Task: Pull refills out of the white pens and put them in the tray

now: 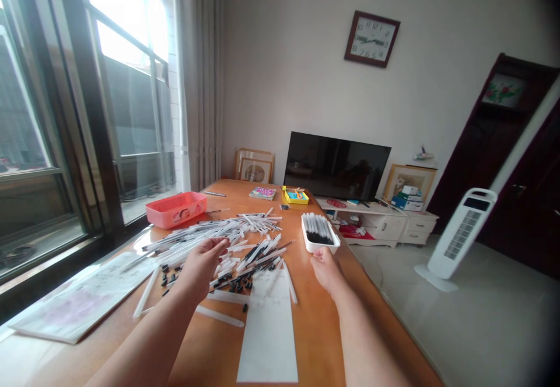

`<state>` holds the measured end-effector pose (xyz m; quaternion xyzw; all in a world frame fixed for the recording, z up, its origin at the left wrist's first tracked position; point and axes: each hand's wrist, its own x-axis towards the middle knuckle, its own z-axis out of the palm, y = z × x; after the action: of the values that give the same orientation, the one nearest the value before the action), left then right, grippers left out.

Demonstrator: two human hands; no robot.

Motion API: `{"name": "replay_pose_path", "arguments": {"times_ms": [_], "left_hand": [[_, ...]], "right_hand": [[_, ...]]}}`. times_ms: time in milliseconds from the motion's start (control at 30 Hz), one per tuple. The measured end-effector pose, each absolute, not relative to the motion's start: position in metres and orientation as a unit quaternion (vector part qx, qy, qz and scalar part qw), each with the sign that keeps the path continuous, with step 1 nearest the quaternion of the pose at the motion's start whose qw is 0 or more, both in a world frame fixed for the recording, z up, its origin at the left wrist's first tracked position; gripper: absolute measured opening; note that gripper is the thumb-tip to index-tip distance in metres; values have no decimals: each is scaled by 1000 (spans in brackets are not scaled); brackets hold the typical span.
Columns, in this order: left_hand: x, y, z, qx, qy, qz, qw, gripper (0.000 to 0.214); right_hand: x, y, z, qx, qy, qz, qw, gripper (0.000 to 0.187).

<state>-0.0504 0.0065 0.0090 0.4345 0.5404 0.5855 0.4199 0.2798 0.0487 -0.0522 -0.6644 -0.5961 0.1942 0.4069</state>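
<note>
My left hand is over the near side of a spread of pen parts, fingers pinched together; whatever may be between them is too small to make out. Under and around it lie white pen barrels, dark refills and small black pen caps. My right hand is closed at the near rim of a white tray, seemingly gripping it. Inside the tray, pens lie side by side with their black ends towards me.
A pink basket stands at the table's left edge. A white sheet lies in front of me, a printed board to the left. A yellow box and a booklet sit at the far end. The table's right edge runs beside my right arm.
</note>
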Motion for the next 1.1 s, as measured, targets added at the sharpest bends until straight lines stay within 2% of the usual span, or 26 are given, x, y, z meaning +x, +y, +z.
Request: {"name": "replay_pose_path", "arguments": {"times_ms": [133,400,500,633,767,1100], "left_hand": [[-52,5,12,429,550,589,408,57],[-50,1,14,487,585,535,368,42],[-49,6,2,550,609,479,310,30],[-50,13,-11,645,639,380,179,16],[-50,14,-14,697,637,312,105,17],[-48,13,-14,718,625,294,93,20]], "right_hand": [[266,41,-47,-651,-628,189,382,6],[243,21,-36,-603,-705,148,341,12],[238,17,-34,-596,-715,143,336,12],[237,17,-33,-598,-718,145,325,10],[242,18,-32,-629,-700,158,299,9],[234,5,-25,-666,-695,180,203,18]]}}
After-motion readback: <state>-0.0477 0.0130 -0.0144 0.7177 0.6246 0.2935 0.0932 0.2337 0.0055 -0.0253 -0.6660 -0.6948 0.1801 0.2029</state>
